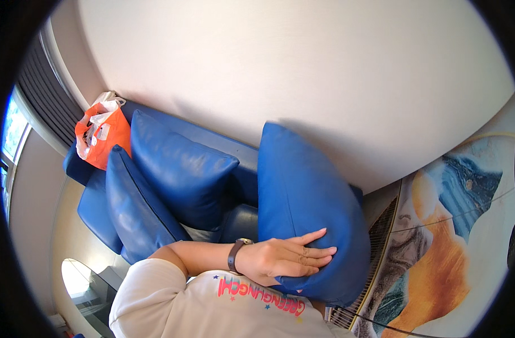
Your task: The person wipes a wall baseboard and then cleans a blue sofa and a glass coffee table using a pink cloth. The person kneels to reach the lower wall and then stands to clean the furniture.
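My left hand (pixel 289 260), with a dark-strapped watch (pixel 237 255) on its wrist, reaches across my body. Its palm lies against a large blue cushion (pixel 310 190), and its fingers are spread over the surface. The cushion is held upright close to my chest, and one folded corner shows under the palm. My right hand (pixel 299 290) is nearly all hidden by the cushion; only a small bit of skin shows below it. Two more blue leather-like cushions, one upright (pixel 141 207) and one leaning back (pixel 177 169), are on the blue sofa (pixel 236 219).
An orange and white bag (pixel 113 139) stands at the sofa's far left end. Behind the sofa rises a pale wall (pixel 291 63). A round glossy table top (pixel 88 291) is at lower left. A marble-patterned surface (pixel 439 262) with gold lines spreads at right.
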{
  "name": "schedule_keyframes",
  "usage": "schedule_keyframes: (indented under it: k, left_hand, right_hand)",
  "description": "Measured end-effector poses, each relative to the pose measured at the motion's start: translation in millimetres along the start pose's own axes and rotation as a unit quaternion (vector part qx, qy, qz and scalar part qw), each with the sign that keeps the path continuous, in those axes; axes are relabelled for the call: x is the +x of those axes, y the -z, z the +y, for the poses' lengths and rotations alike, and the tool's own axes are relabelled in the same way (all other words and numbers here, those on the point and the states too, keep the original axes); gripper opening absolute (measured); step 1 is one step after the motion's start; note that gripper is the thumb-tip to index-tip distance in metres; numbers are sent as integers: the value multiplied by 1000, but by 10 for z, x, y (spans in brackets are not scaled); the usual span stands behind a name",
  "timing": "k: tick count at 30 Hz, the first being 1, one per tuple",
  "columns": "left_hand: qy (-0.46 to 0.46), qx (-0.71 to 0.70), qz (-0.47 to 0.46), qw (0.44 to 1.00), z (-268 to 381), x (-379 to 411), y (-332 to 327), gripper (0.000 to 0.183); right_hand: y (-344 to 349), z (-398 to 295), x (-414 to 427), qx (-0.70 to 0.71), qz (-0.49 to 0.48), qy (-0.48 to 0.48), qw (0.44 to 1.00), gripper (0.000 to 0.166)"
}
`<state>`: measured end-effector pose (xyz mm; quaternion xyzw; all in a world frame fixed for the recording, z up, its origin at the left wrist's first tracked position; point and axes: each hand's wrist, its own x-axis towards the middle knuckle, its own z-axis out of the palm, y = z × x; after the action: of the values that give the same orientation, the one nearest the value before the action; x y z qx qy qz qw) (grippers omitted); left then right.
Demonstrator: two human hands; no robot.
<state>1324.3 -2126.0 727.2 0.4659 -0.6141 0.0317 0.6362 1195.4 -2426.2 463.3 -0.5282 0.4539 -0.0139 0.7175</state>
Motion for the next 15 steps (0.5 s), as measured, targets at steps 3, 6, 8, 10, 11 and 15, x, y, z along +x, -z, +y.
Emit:
schedule_keyframes:
  k: [3, 6, 8, 10, 11, 15]
  left_hand:
    - [-80, 97, -6, 992, 264, 102, 101, 22]
    - [-138, 161, -24, 977, 666, 26, 168, 17]
    - [-135, 194, 12, 972, 989, -77, 163, 16]
    - [-159, 252, 33, 954, 1267, -227, 174, 14]
    - [-180, 276, 40, 943, 1365, -331, 214, 12]
    - [-326, 554, 234, 729, 1614, -1129, 14, 17]
  right_hand:
    - [-82, -6, -46, 11, -26, 5, 1000, 35]
    - [-239, -157, -152, 17, -76, 20, 997, 35]
    - [-420, -267, -203, 18, -121, 31, 992, 35]
    - [-763, -434, -216, 26, -189, 45, 981, 35]
    - [-972, -563, -183, 33, -219, 54, 974, 35]
    - [-2495, -811, -40, 94, -384, 22, 918, 35]
